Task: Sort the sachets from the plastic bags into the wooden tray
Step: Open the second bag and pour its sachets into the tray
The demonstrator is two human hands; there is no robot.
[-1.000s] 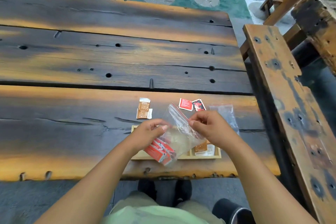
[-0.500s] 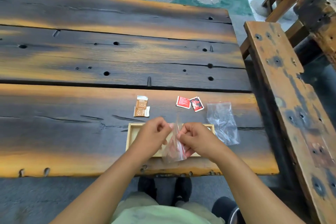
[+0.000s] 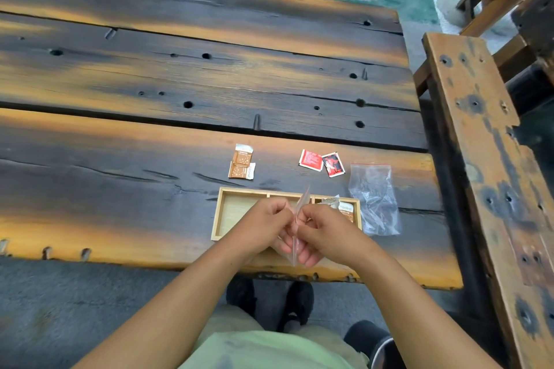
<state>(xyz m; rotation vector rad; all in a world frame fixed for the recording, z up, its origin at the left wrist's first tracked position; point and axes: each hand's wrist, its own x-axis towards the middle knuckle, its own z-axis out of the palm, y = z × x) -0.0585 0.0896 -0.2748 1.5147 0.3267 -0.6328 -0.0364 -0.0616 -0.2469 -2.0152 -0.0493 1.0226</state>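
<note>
In the head view, the left hand point(image 3: 263, 226) and the right hand point(image 3: 325, 232) are meeting over the near side of the tray point(image 3: 216, 219), knuckles almost touching. Both are pinching a clear plastic bag point(image 3: 302, 204) between curled fingers and thumb. The bag is standing on edge between the two hands, so it is showing only as a thin sliver rising above the grip and hanging a little below it; what it is carrying cannot be told. Under and just beyond the grip, the tray is lying on the table point(image 3: 135, 165) with three compartments side by side. The left one is showing bare wood, and the one just beyond the right hand is holding a brown-and-white sachet point(image 3: 346, 209). Farther out from the grip, to the left, two brown sachets point(image 3: 241, 162) are lying overlapped on the table; farther out to the right, two red sachets point(image 3: 311, 160) are sitting edge to edge. A second bag point(image 3: 374, 201) is lying crumpled just right of the right hand, beside the tray's right end. Well to the right of the grip a bench point(image 3: 476, 159) is running alongside the table, and nearer than the grip, past the table's edge, dark shoes point(image 3: 299, 299) are showing on the floor.
</note>
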